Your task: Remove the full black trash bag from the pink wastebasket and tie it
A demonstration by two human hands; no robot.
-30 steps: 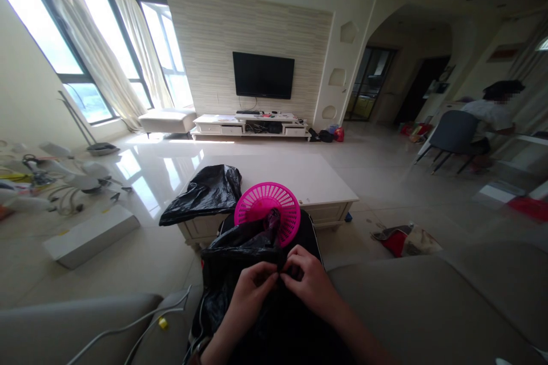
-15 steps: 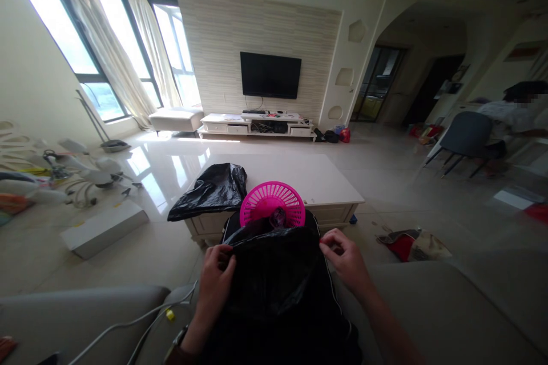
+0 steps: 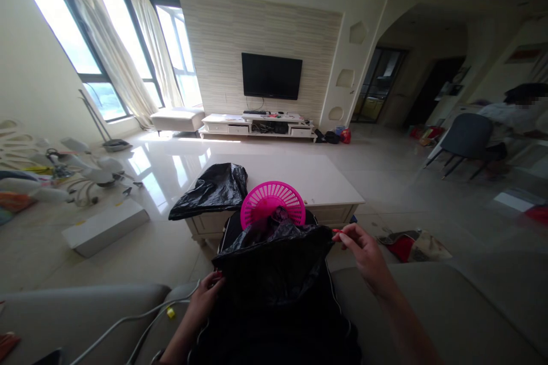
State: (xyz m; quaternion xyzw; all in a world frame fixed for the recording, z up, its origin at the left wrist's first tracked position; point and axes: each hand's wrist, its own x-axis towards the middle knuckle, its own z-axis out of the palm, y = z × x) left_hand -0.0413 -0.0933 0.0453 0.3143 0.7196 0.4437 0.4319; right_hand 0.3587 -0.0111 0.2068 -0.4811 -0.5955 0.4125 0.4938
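- The left hand [image 3: 206, 292] has its fingers closed at the near left corner of a thin, glossy black plastic bag [image 3: 274, 265], a bit of red showing at the fingertips.
- The right hand [image 3: 362, 246] pinches a small red strip [image 3: 337, 231] at the bag's right corner between thumb and fingers.
- The bag is spread between the two hands, over the person's lap in dark trousers with pale piping; its upper edge runs slantwise, higher at the right hand.
- Just beyond it, at the knees, sits a bright pink round plastic basket [image 3: 273, 190] with slotted sides, its lower part covered by the bag. A crumpled dark purplish bunch of film [image 3: 280, 215] lies in it; whether this is joined to the bag I cannot tell.
- A second black plastic bag [image 3: 214, 187] lies loosely folded on the left end of a low white rectangular table [image 3: 299, 174], its front edge hanging over.
- A grey padded sofa [image 3: 394, 302] stretches to both sides of the lap; on its left part lie a pale cable [image 3: 124, 319] and a small yellow object [image 3: 170, 312].
- Farther off, a black flat television [image 3: 272, 76] hangs on the wall, and at right another person [image 3: 507, 114] sits on a dark grey chair [image 3: 466, 134].
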